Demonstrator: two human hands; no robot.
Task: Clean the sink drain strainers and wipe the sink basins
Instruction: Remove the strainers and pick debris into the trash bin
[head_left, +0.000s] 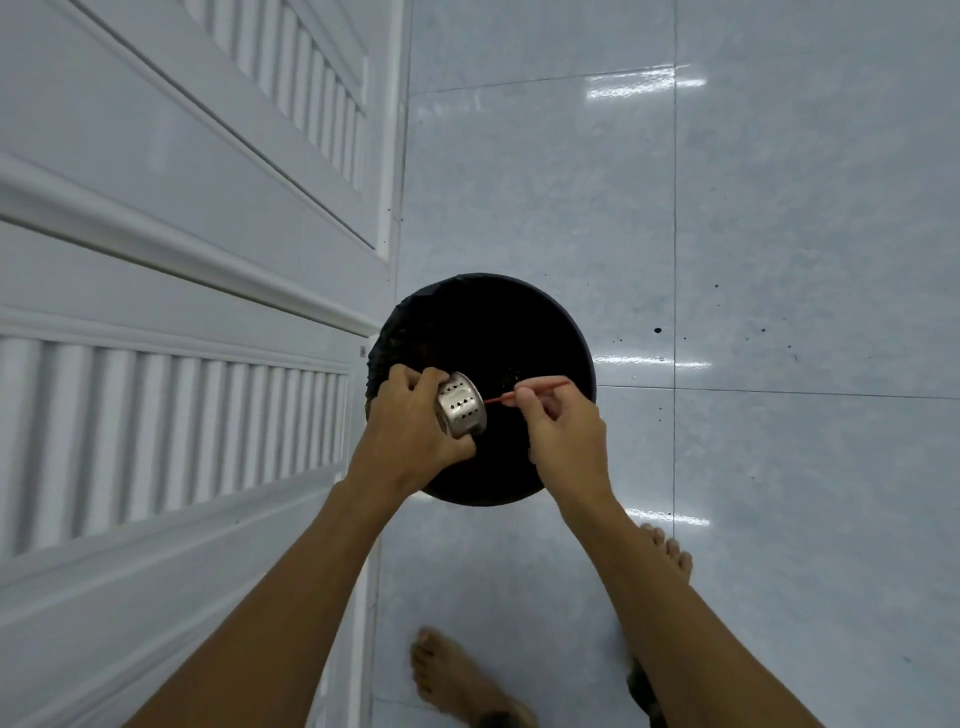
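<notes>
My left hand (410, 431) grips a small metal sink strainer (461, 405), a perforated steel cup turned on its side with its open end towards the right. My right hand (563, 431) pinches a thin red stick (524, 391) whose tip points at the strainer's rim. Both hands are held over a round black bin (519, 332) lined with a dark bag, standing on the floor. The inside of the strainer is hidden from me.
White louvred cabinet doors (182, 291) run along the left, close to the bin. Glossy pale floor tiles (753, 234) with a few dark specks spread to the right. My bare feet (457, 680) stand below the bin.
</notes>
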